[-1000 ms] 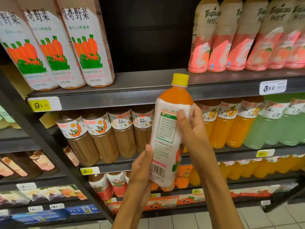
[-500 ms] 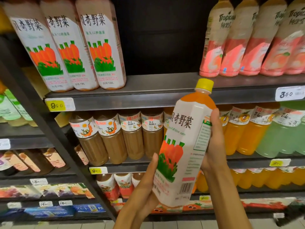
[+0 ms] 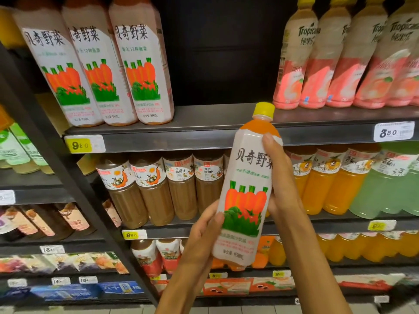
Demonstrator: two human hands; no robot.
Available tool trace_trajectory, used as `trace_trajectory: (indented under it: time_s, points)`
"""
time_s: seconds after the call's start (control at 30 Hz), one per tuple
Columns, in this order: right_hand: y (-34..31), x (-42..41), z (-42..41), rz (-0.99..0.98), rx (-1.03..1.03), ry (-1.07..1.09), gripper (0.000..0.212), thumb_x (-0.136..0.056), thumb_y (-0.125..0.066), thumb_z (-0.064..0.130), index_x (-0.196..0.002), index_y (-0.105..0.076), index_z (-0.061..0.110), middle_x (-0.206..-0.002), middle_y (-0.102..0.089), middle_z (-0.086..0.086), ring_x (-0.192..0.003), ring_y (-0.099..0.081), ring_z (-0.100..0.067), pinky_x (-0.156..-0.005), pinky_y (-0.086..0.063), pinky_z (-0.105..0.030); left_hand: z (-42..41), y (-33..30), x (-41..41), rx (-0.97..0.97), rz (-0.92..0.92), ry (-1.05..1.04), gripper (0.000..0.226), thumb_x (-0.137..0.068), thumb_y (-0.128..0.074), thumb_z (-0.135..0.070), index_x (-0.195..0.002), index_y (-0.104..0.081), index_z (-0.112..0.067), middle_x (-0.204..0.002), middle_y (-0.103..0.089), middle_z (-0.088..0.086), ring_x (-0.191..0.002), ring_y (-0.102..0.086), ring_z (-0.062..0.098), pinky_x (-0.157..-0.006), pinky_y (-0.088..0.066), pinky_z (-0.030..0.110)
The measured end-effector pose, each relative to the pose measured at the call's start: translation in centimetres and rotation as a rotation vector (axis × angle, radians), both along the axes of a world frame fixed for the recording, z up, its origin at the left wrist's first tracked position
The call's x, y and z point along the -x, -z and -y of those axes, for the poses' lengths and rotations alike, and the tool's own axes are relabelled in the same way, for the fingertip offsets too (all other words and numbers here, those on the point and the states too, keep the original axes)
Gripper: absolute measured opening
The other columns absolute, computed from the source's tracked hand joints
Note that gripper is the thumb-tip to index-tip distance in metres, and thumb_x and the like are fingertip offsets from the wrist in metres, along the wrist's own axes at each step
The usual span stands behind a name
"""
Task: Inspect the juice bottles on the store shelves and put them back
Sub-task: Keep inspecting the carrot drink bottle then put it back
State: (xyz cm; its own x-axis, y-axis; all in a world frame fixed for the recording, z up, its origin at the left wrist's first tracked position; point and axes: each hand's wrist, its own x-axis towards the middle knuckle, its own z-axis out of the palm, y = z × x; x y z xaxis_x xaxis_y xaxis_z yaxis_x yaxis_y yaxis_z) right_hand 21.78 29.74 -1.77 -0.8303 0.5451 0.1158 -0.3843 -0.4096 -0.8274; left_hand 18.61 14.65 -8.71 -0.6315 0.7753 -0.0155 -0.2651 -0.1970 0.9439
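Observation:
I hold a tall carrot juice bottle (image 3: 246,196) with a yellow cap and a white label showing carrots, its front face turned to me, tilted a little to the right. My left hand (image 3: 204,232) grips its lower left side. My right hand (image 3: 283,177) wraps the upper right side from behind, thumb on the shoulder. The bottle hangs in front of the middle shelf. Three matching carrot juice bottles (image 3: 140,71) stand on the top shelf (image 3: 217,125) at the left, with an open gap to their right.
Pink Tropicana bottles (image 3: 340,64) fill the top shelf's right side. Brown juice bottles (image 3: 165,189), orange ones (image 3: 328,182) and pale green ones (image 3: 385,189) line the middle shelf. A dark slanted upright (image 3: 68,177) divides the shelving from the left bay. Price tags sit on the shelf edges.
I have turned the bottle in my hands from its back label with barcode to the front label with carrots. The view has moved closer to the shelves and tilted up.

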Motion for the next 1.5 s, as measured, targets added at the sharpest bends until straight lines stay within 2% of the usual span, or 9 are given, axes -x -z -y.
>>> trace_trajectory:
  time_s: [0.13, 0.33, 0.5, 0.63, 0.73, 0.97, 1.27, 1.37, 1.5]
  points:
    - [1.0, -0.4, -0.2, -0.032, 0.091, -0.111, 0.061, -0.066, -0.073, 0.049, -0.115, -0.062, 0.014, -0.094, -0.074, -0.008, -0.08, -0.073, -0.02, -0.061, -0.057, -0.032, 0.5, 0.1, 0.5, 0.052, -0.141, 0.081, 0.083, -0.054, -0.08, -0.063, -0.122, -0.052, -0.025, -0.112, -0.07, 0.0, -0.104, -0.067, 0.023, -0.078, -0.056, 0.031]
    - [0.4, -0.6, 0.2, -0.095, -0.358, -0.14, 0.071, -0.058, -0.084, 0.049, -0.113, -0.051, 0.017, -0.086, -0.074, 0.004, -0.08, -0.072, -0.012, -0.064, -0.056, -0.023, 0.3, 0.0, 1.2, 0.095, -0.375, -0.029, 0.06, -0.06, -0.087, -0.013, -0.111, -0.057, -0.021, -0.105, -0.072, -0.011, -0.097, -0.069, 0.009, -0.073, -0.056, 0.02]
    - [-0.2, -1.4, -0.6, -0.087, -0.461, -0.258, 0.084, -0.06, -0.083, 0.056, -0.125, -0.046, 0.017, -0.107, -0.072, 0.011, -0.101, -0.067, -0.007, -0.081, -0.053, -0.02, 0.7, -0.4, 2.3, 0.026, -0.481, -0.097, 0.07, -0.061, -0.084, -0.011, -0.123, -0.053, -0.02, -0.116, -0.068, -0.001, -0.108, -0.065, 0.016, -0.081, -0.055, 0.024]
    - [-0.3, -2.8, -0.5, -0.185, -0.663, -0.279, 0.068, -0.078, -0.076, 0.017, -0.136, -0.046, 0.033, -0.133, -0.057, 0.02, -0.124, -0.052, 0.0, -0.096, -0.043, -0.013, 1.1, -0.7, 3.0, 0.022, -0.591, -0.123, 0.078, -0.061, -0.086, -0.013, -0.129, -0.048, -0.024, -0.121, -0.064, -0.005, -0.114, -0.06, 0.013, -0.084, -0.053, 0.024]
    - [-1.0, -2.9, -0.3, -0.301, -0.81, -0.382, 0.095, -0.066, -0.062, -0.029, -0.14, -0.039, 0.026, -0.139, -0.049, 0.026, -0.128, -0.041, 0.01, -0.096, -0.031, -0.001, 1.1, -0.7, 3.0, 0.028, -0.586, -0.134, 0.072, -0.058, -0.086, -0.025, -0.122, -0.053, -0.017, -0.114, -0.067, -0.008, -0.106, -0.064, 0.011, -0.078, -0.053, 0.019]
    - [-2.3, -2.7, 0.7, -0.198, -0.538, -0.309, 0.075, -0.064, -0.083, 0.044, -0.125, -0.047, 0.019, -0.112, -0.069, 0.01, -0.106, -0.064, -0.008, -0.084, -0.052, -0.021, 1.2, -1.4, 3.1, -0.069, -0.541, -0.081, 0.055, -0.057, -0.087, -0.037, -0.105, -0.061, -0.041, -0.109, -0.069, -0.003, -0.101, -0.067, 0.017, -0.073, -0.056, 0.022]
    - [-2.1, -1.1, 0.5, -0.193, -0.242, -0.182, 0.093, -0.051, -0.084, 0.06, -0.125, -0.053, 0.013, -0.115, -0.07, -0.005, -0.111, -0.063, -0.021, -0.098, -0.049, -0.04, 1.4, -0.7, 2.6, -0.112, -0.229, 0.014, 0.056, -0.057, -0.081, -0.059, -0.103, -0.069, -0.028, -0.097, -0.074, 0.007, -0.087, -0.072, 0.025, -0.072, -0.057, 0.03]
    - [-1.4, -0.3, 0.9, -0.15, -0.093, -0.2, 0.092, -0.034, -0.09, 0.061, -0.108, -0.063, 0.015, -0.102, -0.074, -0.006, -0.097, -0.07, -0.021, -0.086, -0.057, -0.038, 1.1, -0.2, 2.4, -0.04, -0.202, 0.025, 0.073, -0.051, -0.081, -0.065, -0.106, -0.068, -0.019, -0.1, -0.073, 0.013, -0.091, -0.07, 0.029, -0.074, -0.056, 0.035]
    - [-1.6, -0.5, 1.1, -0.181, -0.159, -0.152, 0.08, -0.049, -0.086, 0.058, -0.108, -0.057, 0.013, -0.093, -0.076, 0.0, -0.089, -0.072, -0.016, -0.073, -0.059, -0.029, 0.9, 0.3, 2.4, 0.039, -0.136, -0.013, 0.089, -0.052, -0.076, -0.071, -0.117, -0.059, -0.011, -0.109, -0.071, 0.012, -0.103, -0.067, 0.028, -0.081, -0.055, 0.033]
